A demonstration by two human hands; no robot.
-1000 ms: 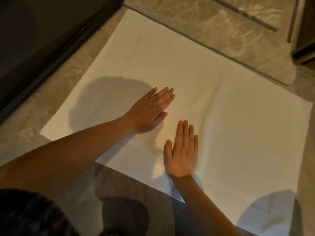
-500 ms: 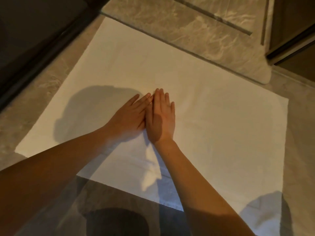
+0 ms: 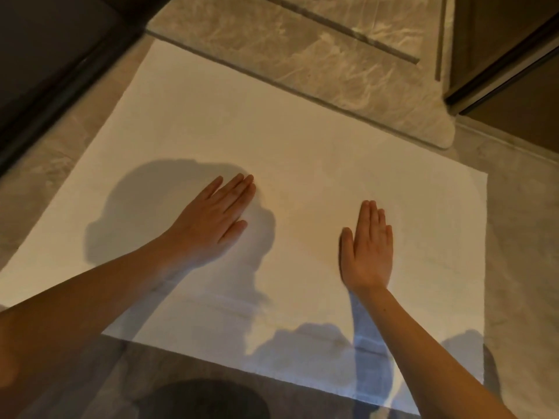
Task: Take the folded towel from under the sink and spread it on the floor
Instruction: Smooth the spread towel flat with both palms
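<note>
Kneeling over the marble floor (image 3: 317, 55), we have the white towel (image 3: 272, 140) lying unfolded and flat on it, between a dark panel (image 3: 45, 55) on our left and a dark cabinet (image 3: 514, 86) at the far right. Its long axis seems to run from near right to far left, though our arms and shadows cover part of the near edge, so we cannot be sure. Our left hand (image 3: 211, 222) lies palm down on the cloth, fingers straight and close together, gripping nothing. Our right hand (image 3: 370, 249) lies flat too, well apart from the left, fingers together and pointing away from us. A faint fold crease (image 3: 242, 309) crosses the near part; blur softens it.
</note>
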